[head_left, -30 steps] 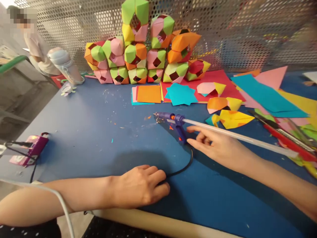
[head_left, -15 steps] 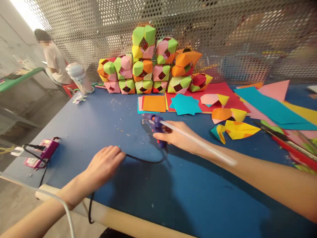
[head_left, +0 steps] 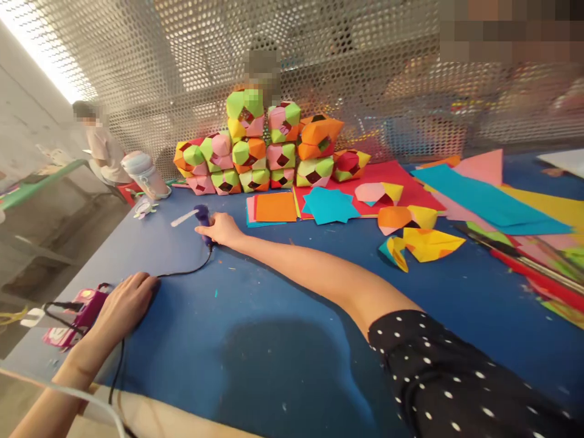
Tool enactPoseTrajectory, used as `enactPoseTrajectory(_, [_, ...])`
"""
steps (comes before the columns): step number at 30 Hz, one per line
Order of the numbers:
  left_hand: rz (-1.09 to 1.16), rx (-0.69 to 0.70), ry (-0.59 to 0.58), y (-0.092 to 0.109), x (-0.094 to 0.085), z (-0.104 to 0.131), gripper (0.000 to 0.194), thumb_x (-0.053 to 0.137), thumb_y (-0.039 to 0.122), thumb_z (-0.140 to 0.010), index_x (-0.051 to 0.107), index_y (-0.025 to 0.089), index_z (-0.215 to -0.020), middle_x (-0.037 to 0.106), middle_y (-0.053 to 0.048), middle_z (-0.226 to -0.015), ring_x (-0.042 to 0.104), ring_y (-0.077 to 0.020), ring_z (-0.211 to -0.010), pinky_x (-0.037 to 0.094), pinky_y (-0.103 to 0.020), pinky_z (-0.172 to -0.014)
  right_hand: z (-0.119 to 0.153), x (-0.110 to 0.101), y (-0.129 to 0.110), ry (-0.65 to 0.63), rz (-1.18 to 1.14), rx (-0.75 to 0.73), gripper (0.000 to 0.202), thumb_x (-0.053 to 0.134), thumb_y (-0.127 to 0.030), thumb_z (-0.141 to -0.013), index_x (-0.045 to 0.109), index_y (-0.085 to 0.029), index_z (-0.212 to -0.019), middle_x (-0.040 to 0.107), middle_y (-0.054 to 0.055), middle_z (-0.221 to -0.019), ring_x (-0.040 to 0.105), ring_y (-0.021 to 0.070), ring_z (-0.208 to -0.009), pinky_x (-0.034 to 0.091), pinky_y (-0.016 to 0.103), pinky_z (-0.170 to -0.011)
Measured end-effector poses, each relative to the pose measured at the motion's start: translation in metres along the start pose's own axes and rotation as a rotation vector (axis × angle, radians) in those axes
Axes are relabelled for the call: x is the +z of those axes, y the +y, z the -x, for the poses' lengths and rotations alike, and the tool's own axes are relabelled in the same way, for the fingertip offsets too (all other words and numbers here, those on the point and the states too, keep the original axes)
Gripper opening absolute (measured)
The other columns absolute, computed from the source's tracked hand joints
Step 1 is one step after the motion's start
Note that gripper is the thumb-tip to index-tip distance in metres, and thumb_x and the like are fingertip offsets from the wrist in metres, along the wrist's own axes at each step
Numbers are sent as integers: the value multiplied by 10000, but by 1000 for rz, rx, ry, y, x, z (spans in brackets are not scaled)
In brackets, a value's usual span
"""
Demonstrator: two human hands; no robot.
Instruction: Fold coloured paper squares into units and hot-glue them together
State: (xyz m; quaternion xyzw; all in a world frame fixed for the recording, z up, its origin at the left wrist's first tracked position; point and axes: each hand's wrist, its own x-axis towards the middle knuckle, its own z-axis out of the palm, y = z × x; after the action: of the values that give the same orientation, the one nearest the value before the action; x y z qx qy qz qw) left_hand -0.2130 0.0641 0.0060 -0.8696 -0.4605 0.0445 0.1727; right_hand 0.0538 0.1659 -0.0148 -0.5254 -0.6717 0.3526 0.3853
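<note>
My right hand (head_left: 226, 230) is closed around the handle of a dark blue glue gun (head_left: 202, 214) over the left part of the blue table. From the gun a translucent glue stick (head_left: 183, 218) sticks out to the left. A black cord (head_left: 191, 271) runs from the handle down to my left hand (head_left: 130, 304). That hand is closed over the cord with its palm down, low over the table, beside a purple power strip (head_left: 86, 310). The fingertips' hold on the cord is partly hidden.
Stacked folded-paper modules (head_left: 249, 155) stand along the perforated metal screen (head_left: 201, 61). Orange sheets (head_left: 276, 207), blue paper (head_left: 331, 205) and yellow folded pieces (head_left: 433, 244) lie at the right. A bottle (head_left: 145, 174) stands at the back left. A person (head_left: 103, 146) sits beyond.
My right hand has carried the glue gun left, and the glue stick now points left instead of right. My left hand has moved left and down along with the cord, nearer the power strip.
</note>
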Motion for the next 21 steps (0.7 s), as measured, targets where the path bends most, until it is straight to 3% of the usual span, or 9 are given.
enactPoseTrajectory(4, [84, 30, 87, -7, 9, 10, 246, 357, 312, -892, 571, 239, -990, 593, -61, -1003, 601, -223, -830, 505, -364, -735, -2, -4, 0, -32, 26, -20, 341, 650, -470, -744, 546, -175, -609, 578, -15, -519, 594, 136, -607, 412, 211, -588])
enactPoseTrajectory(7, [129, 18, 152, 4, 8, 11, 243, 364, 345, -890, 533, 322, -1062, 565, -8, -1116, 583, -236, -901, 496, -431, -814, -1, -9, -2, -49, 57, -27, 387, 654, -520, -723, 523, -173, -615, 560, -34, -529, 587, 143, -652, 400, 198, -585])
enactPoseTrajectory(11, [107, 195, 244, 35, 3, -2, 271, 418, 315, -884, 523, 225, -1117, 562, -105, -1175, 600, -270, -926, 495, -438, -808, 17, -21, -2, -31, 79, -43, 365, 612, -508, -755, 501, -164, -702, 622, 17, -738, 586, 167, -755, 414, 220, -624])
enactPoseTrajectory(15, [119, 431, 324, 74, -4, -31, 273, 473, 225, -868, 535, 176, -1129, 584, -138, -1151, 606, -254, -938, 491, -392, -807, 72, -56, 0, -66, 57, -95, 252, 593, -362, -792, 506, -165, -922, 644, 33, -910, 594, 137, -808, 438, 213, -683])
enactPoseTrajectory(18, [176, 577, 393, 110, -18, -58, 249, 475, 167, -865, 566, 175, -1096, 601, -132, -1134, 596, -246, -980, 478, -386, -856, 128, -99, 5, -120, 106, -213, 202, 586, -255, -789, 516, -174, -960, 622, 34, -978, 581, 120, -775, 442, 225, -697])
enactPoseTrajectory(21, [236, 697, 383, 148, -35, -86, 239, 472, 144, -865, 588, 164, -1073, 607, -133, -1125, 588, -242, -979, 475, -387, -866, 181, -151, 16, -39, 223, -258, 214, 539, -213, -813, 521, -172, -1023, 579, 54, -1041, 549, 89, -641, 457, 246, -655])
